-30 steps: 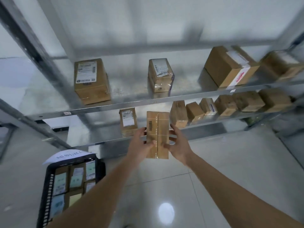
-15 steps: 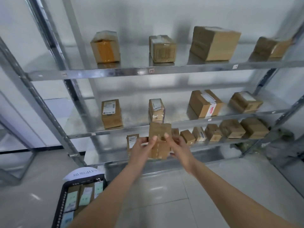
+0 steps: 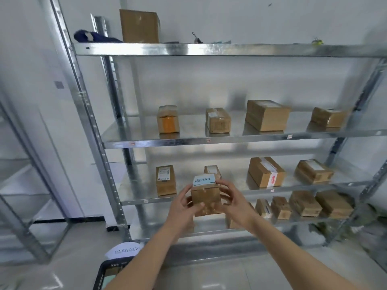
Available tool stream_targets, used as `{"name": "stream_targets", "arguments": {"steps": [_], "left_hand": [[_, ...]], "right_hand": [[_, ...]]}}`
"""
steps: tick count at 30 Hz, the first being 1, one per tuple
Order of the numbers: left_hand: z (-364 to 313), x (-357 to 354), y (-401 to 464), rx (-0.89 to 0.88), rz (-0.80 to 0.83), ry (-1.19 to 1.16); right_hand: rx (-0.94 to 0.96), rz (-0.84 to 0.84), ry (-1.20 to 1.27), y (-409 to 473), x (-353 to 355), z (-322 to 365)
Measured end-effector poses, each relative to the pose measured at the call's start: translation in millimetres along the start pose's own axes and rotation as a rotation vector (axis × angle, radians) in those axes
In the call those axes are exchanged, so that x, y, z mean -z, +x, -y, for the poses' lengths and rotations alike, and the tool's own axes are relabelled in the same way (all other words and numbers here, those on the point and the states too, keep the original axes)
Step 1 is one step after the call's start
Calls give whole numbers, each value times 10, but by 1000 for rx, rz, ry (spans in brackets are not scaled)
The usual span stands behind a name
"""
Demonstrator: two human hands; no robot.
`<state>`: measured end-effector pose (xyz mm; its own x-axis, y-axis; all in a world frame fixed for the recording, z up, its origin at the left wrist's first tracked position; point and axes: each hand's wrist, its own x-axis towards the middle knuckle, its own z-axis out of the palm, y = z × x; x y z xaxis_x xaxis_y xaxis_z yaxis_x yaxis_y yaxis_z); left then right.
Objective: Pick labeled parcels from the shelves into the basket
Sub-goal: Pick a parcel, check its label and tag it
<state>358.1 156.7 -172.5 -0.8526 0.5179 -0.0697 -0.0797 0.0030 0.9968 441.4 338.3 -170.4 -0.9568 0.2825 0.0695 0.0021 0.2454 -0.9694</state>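
A small brown cardboard parcel (image 3: 206,198) with a light-blue handwritten label on its top is held in front of the metal shelving (image 3: 209,140). My left hand (image 3: 183,204) grips its left side and my right hand (image 3: 234,200) grips its right side. The black basket (image 3: 104,273) sits on the floor at the bottom left, mostly hidden by my left forearm, with a white paper sign at its far rim.
Several brown parcels stand on the middle shelves, including a labeled one (image 3: 165,180) left of my hands and a red-taped one (image 3: 266,172) to the right. A tall box (image 3: 139,26) is on the top shelf. Another rack (image 3: 21,185) stands at left.
My head has tilted up, so the higher shelves came into view and the basket slid to the bottom edge. The parcel has been turned in my hands; its blue label now faces up.
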Motion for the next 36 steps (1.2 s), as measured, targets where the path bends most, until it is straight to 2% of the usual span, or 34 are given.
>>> {"name": "stream_targets", "arguments": {"steps": [4,7,13,18,21,28,32,36], "left_hand": [[-286,285,-197,-11,-103,-41],[-438,621,-321,-51,-128,-37],[-708,1593,-680,-54,-145,-59],[-811,2443,-1029,-76,-204,-55],[-796,2928,-1213,-89,-253,-44],[-731,3850,-1511,-76,-317,-138],[-598,4245,-1479,-47,-352,-182],[-378,4610,-1282,-19,-351,-142]], "right_hand": [[-25,-78,-4,-12,-382,344],[31,-105,-28,24,-756,611],[58,17,-119,37,-1709,1130],[76,15,3,11,-2595,1452],[75,69,-21,23,-3111,1584],[115,71,-39,75,-4179,1715],[176,29,-192,225,-4631,1641],[183,63,-258,509,-5002,1498]]}}
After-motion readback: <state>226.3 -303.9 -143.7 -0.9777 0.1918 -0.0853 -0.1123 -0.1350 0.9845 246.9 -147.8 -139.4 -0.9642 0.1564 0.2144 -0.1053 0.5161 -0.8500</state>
